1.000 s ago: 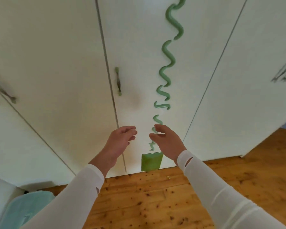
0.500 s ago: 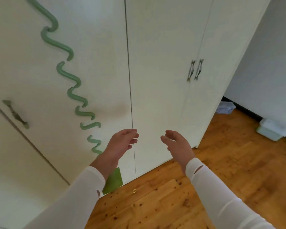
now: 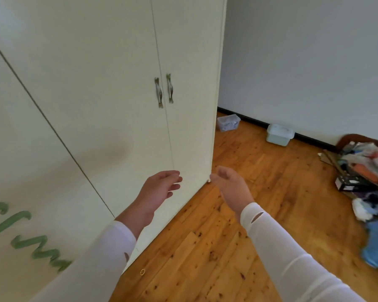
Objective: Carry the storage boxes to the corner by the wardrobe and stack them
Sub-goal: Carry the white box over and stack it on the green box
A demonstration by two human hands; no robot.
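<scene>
A pale green storage box with a lid stands on the floor against the far wall. A clear storage box sits in the corner beside the cream wardrobe. My left hand and my right hand are held out in front of me, side by side, fingers relaxed and holding nothing. Both hands are well short of the boxes, near the wardrobe's bottom right corner.
A pile of bags, clothes and a dark box lies on the wooden floor at the right. A small ring lies on the floor by the wardrobe base. Green wavy decoration marks the left door.
My view has swung right along the wardrobe: the green decoration slid to the far left, and the corner, both boxes and the pile came into view. Both hands stay empty.
</scene>
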